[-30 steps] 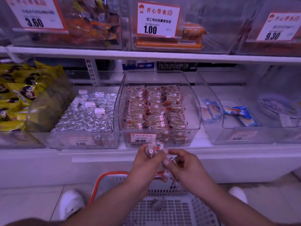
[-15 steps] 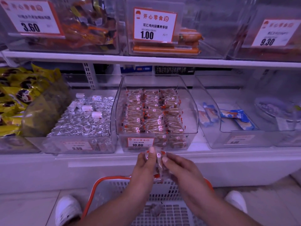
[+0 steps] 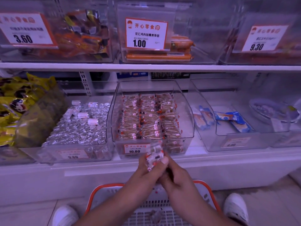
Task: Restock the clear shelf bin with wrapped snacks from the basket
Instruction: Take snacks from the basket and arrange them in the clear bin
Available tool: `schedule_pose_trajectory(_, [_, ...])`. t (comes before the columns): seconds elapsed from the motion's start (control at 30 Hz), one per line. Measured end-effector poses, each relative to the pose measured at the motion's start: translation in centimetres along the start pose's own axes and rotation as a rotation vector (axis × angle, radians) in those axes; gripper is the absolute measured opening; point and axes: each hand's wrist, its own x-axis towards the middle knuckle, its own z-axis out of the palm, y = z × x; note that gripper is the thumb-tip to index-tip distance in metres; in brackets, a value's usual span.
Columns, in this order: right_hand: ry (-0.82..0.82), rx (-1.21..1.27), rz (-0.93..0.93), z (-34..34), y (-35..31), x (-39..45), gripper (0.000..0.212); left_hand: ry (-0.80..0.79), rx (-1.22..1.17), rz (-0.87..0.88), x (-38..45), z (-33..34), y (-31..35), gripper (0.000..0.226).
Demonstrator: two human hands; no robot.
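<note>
holding a small bunch of wrapped snacks [image 3: 154, 156] together, the left hand [image 3: 143, 175] and the right hand [image 3: 175, 178] are meeting just in front of the clear shelf bin [image 3: 189, 111], above the basket [image 3: 96, 194]. both hands are curling their fingers round the clear, red-marked wrappers, the right thumb pressing on top; how many pieces are in the bunch is hard to count, since the plastic is blurring into the bin's price label [image 3: 135, 149] behind it. the bin is sitting on the lower shelf with three neat rows of the same snacks inside, and its front wall is partly hiding the lowest layers. the basket is being cut off by the bottom edge and covered by both forearms, so only its orange rim, white grid and one loose snack piece [image 3: 156, 213] on the floor of it are showing. a white shoe [image 3: 65, 216] is peeking out on either side. the neighbouring foil-wrapped sweets [image 3: 78, 128] and blue packets [image 3: 234, 119] are lying in their own bins, while the top shelf items are blurring behind glare.
</note>
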Motion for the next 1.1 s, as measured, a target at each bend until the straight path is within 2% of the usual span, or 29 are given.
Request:
schedule_pose_trajectory(0.1, [0.090,0.064,-0.044,0.2,-0.9,-0.1,0.061,-0.087,-0.101,0.090,-0.7,-0.2,1.5,0.058])
schedule_pose_trajectory(0.17, [0.098,0.023,-0.085,0.4,-1.3,0.0,0.069,-0.142,-0.265,0.101,-0.8,0.0,2.6,0.055])
schedule_pose_trajectory(0.27, [0.131,-0.293,-0.172,0.1,-1.8,1.0,0.065,-0.160,-0.376,0.084,-0.1,0.8,4.1,0.052])
schedule_pose_trajectory(0.37, [0.146,-0.430,-0.150,-1.3,-2.7,3.1,0.063,-0.104,-0.197,0.135,1.9,1.3,5.7,0.050])
schedule_pose_trajectory(0.47, [0.138,-0.352,-0.150,-3.9,-3.8,4.7,0.063,-0.093,-0.003,0.189,5.2,1.0,8.8,0.045])
schedule_pose_trajectory(0.53, [0.262,-0.184,-0.163,-6.1,-4.6,5.2,0.047,-0.034,0.267,0.304,8.5,0.3,11.1,0.037])
schedule_pose_trajectory(0.6, [0.465,-0.055,-0.192,-8.3,-4.7,5.7,0.038,-0.005,0.783,0.435,12.0,-0.5,12.6,0.046])
schedule_pose_trajectory(0.7, [0.634,0.097,-0.175,-11.0,-4.9,6.5,0.050,-0.178,1.445,0.386,16.0,-0.4,13.0,0.075])
schedule_pose_trajectory(0.8, [0.714,0.201,-0.159,-12.5,-5.2,6.7,0.029,-0.260,1.743,0.370,19.0,0.5,12.0,0.081])
schedule_pose_trajectory(0.9, [0.727,0.189,-0.154,-13.1,-5.0,6.4,0.029,-0.266,1.713,0.396,20.6,1.5,11.2,0.082])
schedule_pose_trajectory(1.1, [0.711,0.171,-0.132,-12.8,-4.5,6.4,0.047,-0.212,1.405,0.466,19.9,1.3,8.9,0.089])
